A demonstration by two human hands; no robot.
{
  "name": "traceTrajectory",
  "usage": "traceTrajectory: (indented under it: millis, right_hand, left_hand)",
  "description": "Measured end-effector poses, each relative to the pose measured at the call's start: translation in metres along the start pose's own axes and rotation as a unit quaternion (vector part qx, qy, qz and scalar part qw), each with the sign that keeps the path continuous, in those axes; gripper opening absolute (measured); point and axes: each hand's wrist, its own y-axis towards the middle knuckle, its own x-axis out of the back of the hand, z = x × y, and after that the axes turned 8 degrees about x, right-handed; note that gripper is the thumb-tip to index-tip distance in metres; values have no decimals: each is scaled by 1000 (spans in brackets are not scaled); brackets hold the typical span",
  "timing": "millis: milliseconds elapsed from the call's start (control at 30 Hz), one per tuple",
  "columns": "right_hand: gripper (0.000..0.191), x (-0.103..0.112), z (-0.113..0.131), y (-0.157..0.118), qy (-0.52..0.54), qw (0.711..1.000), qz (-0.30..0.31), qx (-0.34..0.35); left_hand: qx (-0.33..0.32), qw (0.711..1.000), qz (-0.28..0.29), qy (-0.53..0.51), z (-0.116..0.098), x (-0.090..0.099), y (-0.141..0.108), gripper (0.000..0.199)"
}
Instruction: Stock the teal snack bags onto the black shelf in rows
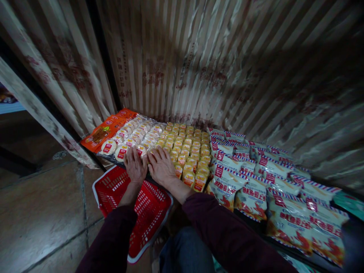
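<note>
My left hand [135,167] reaches over the front edge of a shelf, its fingers stretched out on round white wrapped cakes [121,151] with red labels. Close beside it, my right hand [162,166] lies palm down with fingers extended, at the border between the white cakes and rows of small yellow wrapped cakes [189,176]. Both hands touch the front of the display. Nothing shows gripped in either, though the undersides of the fingers are hidden.
Below the hands is a red plastic basket [150,208] with a white rim. Pale snack bags [253,193] with red print fill the shelf's right side. An orange packet [108,129] lies at the left end. Striped sheeting [176,57] hangs behind; a dark post [105,53] stands left.
</note>
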Motion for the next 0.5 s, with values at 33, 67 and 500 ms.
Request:
traceTrajectory:
  millis: [33, 67, 500]
  right_hand:
    - [48, 0, 0, 0, -1, 1000, -1, 0]
    - [48, 0, 0, 0, -3, 1000, -3, 0]
    - [48, 0, 0, 2, 1, 1000, -3, 0]
  left_hand:
    - [0, 1000, 0, -1, 0, 0, 0, 61]
    - [2, 1000, -2, 1, 1, 0, 0, 59]
    - [4, 1000, 7, 20, -1, -2, 2, 60]
